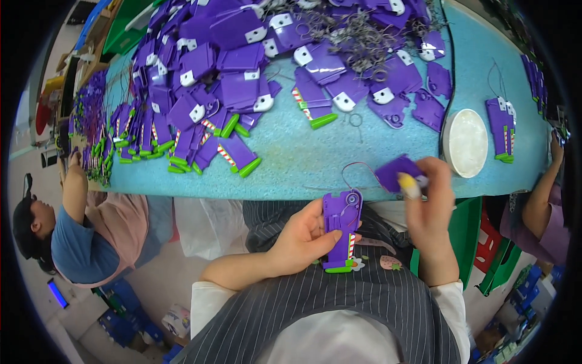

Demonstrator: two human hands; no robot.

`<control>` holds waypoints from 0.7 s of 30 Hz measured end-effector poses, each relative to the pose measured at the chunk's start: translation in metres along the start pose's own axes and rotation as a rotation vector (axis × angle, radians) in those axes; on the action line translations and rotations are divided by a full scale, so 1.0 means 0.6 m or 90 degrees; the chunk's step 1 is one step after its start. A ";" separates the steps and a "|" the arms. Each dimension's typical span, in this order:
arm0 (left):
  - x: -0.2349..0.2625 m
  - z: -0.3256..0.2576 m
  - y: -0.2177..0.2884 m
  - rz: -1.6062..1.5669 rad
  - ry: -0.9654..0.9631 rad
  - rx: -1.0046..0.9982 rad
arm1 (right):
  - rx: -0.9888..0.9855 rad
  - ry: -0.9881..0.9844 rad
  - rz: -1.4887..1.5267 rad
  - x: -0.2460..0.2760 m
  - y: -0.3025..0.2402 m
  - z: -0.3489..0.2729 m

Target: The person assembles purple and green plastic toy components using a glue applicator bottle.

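Left hand [309, 233] closed on a purple shell [339, 212], hollow side up, thumb near the red-and-white striped edge [351, 244], fingers wrapped behind. Green foot [339, 268] toward the body, ringed end toward the desk [291, 167]. Held out over the apron [357, 294], just off the near edge. Right hand [431, 197] gripping a purple panel [394, 173], up and to the right of the shell. Somewhat blurred; exact finger contact hard to tell.

Between the two: a thin dark cord [344, 175], arched up from the ring [352, 198] at the top of the shell. Far end near the panel; cannot tell whether attached or only passing behind.

Fussiest part, by judgement: the cord. Best to keep the shell level, to avoid tipping out the ring. Leave slack; no tugging with the panel. Lay the cord clear of rim and pegs, since likely to pinch there and leave a gap. Before bringing the faces together, check which way round to turn the panel. Then press squarely, not from one corner, with left fingertips well back from the seam.
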State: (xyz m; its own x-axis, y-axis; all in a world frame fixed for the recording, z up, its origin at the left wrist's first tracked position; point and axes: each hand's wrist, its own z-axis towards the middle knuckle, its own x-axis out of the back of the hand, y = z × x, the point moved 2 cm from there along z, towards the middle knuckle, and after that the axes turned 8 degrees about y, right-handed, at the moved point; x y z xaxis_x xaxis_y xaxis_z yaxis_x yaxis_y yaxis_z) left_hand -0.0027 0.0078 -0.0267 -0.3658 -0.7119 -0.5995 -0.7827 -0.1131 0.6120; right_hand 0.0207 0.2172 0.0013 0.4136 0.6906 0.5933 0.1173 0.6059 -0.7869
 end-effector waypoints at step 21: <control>-0.032 -0.008 0.003 0.210 -0.040 -0.025 | -0.196 -0.288 0.384 -0.024 -0.011 -0.040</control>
State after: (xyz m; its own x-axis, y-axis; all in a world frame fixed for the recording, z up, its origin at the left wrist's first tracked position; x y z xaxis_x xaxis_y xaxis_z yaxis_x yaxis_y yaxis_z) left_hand 0.0053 0.0179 -0.0117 -0.6272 -0.6703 -0.3965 -0.5979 0.0882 0.7967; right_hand 0.0358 0.1938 -0.0058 0.0885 0.9960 0.0115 0.2611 -0.0120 -0.9652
